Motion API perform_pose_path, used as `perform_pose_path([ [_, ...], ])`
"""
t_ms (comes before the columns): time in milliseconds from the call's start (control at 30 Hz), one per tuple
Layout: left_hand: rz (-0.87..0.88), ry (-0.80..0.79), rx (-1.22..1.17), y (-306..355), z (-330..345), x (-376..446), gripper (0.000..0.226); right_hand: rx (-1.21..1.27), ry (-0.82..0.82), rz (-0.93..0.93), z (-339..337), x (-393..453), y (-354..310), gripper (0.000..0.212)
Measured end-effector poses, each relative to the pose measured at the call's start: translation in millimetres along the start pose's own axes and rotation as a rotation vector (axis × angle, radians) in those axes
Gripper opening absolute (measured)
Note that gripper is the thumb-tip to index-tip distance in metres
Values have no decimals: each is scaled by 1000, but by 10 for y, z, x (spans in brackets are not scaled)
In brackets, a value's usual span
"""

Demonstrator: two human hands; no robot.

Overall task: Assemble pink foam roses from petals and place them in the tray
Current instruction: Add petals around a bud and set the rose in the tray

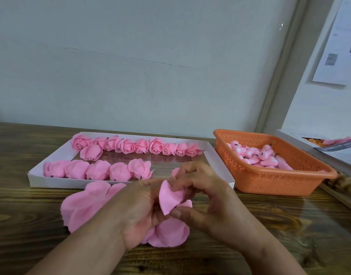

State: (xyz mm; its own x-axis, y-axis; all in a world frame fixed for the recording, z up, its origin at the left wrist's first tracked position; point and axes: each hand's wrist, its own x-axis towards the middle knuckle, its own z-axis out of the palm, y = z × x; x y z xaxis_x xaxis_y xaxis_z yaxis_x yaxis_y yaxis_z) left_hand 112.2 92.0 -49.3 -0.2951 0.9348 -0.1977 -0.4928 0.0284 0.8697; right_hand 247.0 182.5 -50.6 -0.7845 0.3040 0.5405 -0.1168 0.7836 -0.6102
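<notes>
Both hands meet over the wooden table in front of a white tray (pixel 57 153). My left hand (pixel 139 211) grips the base of a half-made pink foam rose, whose lower petals (pixel 168 233) hang below my palm. My right hand (pixel 202 193) pinches a loose curled petal (pixel 169 197) against that rose. A pile of flat pink petals (pixel 81 205) lies on the table left of my hands. The tray holds two rows of finished pink roses (pixel 131 145), the back row facing up, the front row lying on their sides.
An orange perforated basket (pixel 269 179) with several pink rose cores stands to the right of the tray. At the far right lies a white box (pixel 301 143) with papers and more pink pieces. A pale wall rises behind the table.
</notes>
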Motion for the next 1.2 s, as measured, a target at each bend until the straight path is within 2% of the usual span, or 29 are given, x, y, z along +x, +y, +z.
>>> perform_pose_path([
  [133, -40, -50, -15, 21, -4, -14, 26, 81, -60, 44, -31, -3, -10, 36],
  [300, -45, -40, -15, -12, -50, 34, 37, 130, -42, 98, -37, -4, -11, 54],
  [367, -41, -55, -9, -13, -44, 29, 37, 136, -72, 99, -47, 0, -15, 50],
  [500, -30, -84, 24, -17, -40, 26, 28, 179, -92, 91, -56, 6, -28, 28],
  [700, -40, -65, 0, -32, -46, 50, 30, 206, -105, 103, -60, 1, -8, 22],
  [967, -6, 8, 45, -20, 2, 30, 11, 414, 107, 101, 16, 26, 28, 8],
  [1133, 21, 0, 73, -26, 11, 16, 23, 412, 229, 153, 57, 26, 46, 9],
  [1200, 46, -23, 83, -13, 29, -3, 16, 433, 254, 160, 79, 31, 42, 7],
])
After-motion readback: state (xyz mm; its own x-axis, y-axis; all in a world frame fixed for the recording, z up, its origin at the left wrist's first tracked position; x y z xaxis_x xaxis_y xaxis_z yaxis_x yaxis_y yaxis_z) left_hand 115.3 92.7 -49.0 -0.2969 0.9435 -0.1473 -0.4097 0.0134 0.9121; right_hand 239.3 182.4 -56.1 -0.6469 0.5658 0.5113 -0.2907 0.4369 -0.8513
